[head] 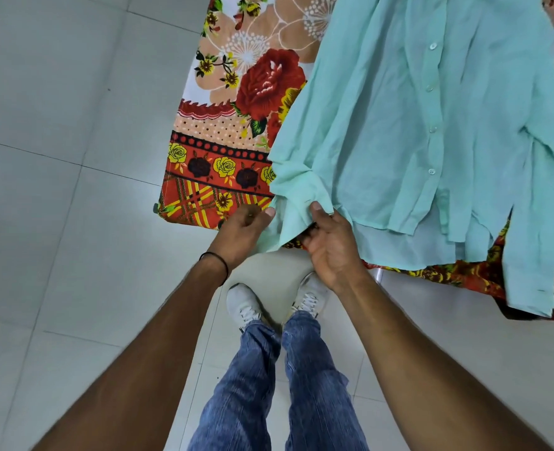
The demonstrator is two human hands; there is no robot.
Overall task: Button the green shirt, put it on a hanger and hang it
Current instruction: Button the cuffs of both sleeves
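Note:
A pale green shirt (pixel 399 125) lies spread on a bed covered by a floral sheet (pixel 236 109), its buttoned front facing up and its hem hanging over the near edge. One sleeve's cuff (pixel 292 206) hangs at the bed's near edge. My left hand (pixel 243 229) pinches the cuff's left side. Its right side is gripped by my right hand (pixel 331 245), thumb on top of the fabric. The other sleeve (pixel 529 255) drapes off the edge at the right. No hanger is in view.
Pale grey floor tiles (pixel 74 157) fill the left and bottom. My legs in blue jeans and white shoes (pixel 246 304) stand close to the bed's near edge.

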